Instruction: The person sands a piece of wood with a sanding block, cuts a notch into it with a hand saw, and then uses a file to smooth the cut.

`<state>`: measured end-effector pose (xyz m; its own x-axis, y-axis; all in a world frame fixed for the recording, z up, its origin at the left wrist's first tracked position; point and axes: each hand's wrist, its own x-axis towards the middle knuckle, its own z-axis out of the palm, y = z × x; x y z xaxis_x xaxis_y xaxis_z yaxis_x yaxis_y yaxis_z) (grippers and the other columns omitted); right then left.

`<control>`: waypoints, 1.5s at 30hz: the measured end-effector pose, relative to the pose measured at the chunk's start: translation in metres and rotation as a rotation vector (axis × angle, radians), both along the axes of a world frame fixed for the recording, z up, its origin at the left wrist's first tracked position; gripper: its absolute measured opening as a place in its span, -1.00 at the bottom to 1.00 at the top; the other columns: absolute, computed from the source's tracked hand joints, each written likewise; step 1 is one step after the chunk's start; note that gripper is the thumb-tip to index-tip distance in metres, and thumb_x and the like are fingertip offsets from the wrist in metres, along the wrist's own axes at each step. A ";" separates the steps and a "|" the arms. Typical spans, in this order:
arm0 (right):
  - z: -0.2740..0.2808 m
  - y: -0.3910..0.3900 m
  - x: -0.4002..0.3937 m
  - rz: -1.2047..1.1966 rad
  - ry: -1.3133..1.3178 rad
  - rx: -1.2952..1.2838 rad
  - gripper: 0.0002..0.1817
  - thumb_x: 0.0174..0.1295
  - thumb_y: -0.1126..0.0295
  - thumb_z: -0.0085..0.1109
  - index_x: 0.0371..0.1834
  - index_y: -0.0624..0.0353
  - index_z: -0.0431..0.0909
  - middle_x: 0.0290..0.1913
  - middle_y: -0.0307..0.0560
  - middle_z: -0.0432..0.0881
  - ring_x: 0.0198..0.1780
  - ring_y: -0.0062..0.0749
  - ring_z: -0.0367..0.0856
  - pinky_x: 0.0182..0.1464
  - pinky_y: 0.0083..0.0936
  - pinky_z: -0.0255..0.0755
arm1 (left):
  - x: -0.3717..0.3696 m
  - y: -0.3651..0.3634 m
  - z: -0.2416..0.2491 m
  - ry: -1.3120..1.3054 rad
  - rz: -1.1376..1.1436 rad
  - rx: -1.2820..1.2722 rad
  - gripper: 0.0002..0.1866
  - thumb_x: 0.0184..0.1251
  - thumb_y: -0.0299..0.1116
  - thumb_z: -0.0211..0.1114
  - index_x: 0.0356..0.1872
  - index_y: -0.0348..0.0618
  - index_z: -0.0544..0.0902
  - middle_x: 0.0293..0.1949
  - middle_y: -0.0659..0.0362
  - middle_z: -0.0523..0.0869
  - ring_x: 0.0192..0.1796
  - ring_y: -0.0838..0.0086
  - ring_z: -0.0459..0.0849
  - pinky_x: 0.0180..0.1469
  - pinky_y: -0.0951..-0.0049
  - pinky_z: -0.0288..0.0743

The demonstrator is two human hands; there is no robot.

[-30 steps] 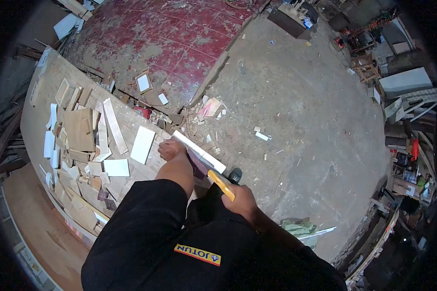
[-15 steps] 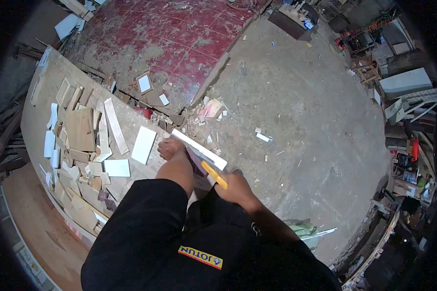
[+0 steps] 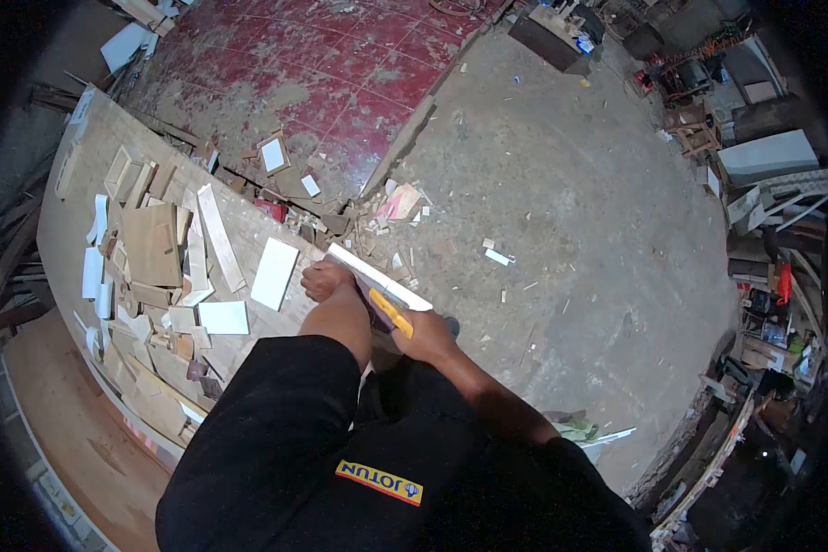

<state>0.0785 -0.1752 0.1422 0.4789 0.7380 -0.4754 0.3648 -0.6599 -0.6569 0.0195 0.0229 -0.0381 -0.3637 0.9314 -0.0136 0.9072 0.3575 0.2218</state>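
A hand saw with a yellow handle (image 3: 391, 313) is gripped in my right hand (image 3: 425, 338). Its blade is mostly hidden under my arms and lies close along a long white board (image 3: 382, 278). That board slants from the workbench edge out over the floor. My left hand (image 3: 327, 281) is closed with curled fingers at the board's near left side, apparently gripping it; the fingertips are hidden. A white rectangular panel (image 3: 274, 273) lies on the bench just left of my left hand.
The wooden workbench (image 3: 179, 166) carries several offcuts, a brown wood block (image 3: 152, 246) and another white panel (image 3: 223, 318). Scraps litter the concrete floor (image 3: 570, 221) beside it. Red tiles (image 3: 340, 55) lie beyond; clutter lines the right wall.
My right hand and the yellow saw handle have moved up and to the left, closer to my left hand. The white board and my left hand have shifted only slightly.
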 end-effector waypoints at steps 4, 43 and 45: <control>0.050 -0.019 0.006 -0.023 0.072 -0.012 -0.66 0.09 0.17 0.22 -0.22 0.22 0.69 -0.29 0.29 0.69 -0.18 0.24 0.68 -0.10 -0.04 0.55 | 0.004 0.003 0.016 -0.058 0.104 -0.116 -0.60 0.49 -0.13 -0.10 -0.04 -0.17 0.62 0.01 -0.06 0.64 0.07 -0.04 0.62 0.14 -0.06 0.47; 0.008 -0.021 0.041 0.153 0.202 0.429 -0.75 0.18 0.33 0.25 -0.30 0.35 0.64 -0.50 -0.05 0.65 -0.43 -0.41 0.62 -0.33 -0.34 0.48 | -0.193 0.027 0.115 -0.161 -0.158 0.218 -0.63 0.37 -0.14 0.23 0.03 -0.18 0.55 0.07 -0.12 0.55 0.20 -0.05 0.49 0.24 -0.01 0.39; 0.004 -0.023 0.047 0.177 0.213 0.455 -0.76 0.18 0.34 0.27 -0.30 0.35 0.63 -0.48 -0.14 0.64 -0.41 -0.51 0.59 -0.34 -0.37 0.46 | -0.195 0.015 0.115 0.072 -0.194 0.281 -0.57 0.33 -0.12 0.28 0.11 -0.13 0.53 0.18 -0.12 0.50 0.31 -0.02 0.42 0.34 -0.01 0.29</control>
<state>0.1252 -0.1987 0.1463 0.2567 0.9530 -0.1611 0.2722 -0.2312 -0.9340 -0.1758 0.0383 0.0773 -0.1700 0.9470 0.2724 0.9693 0.1108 0.2196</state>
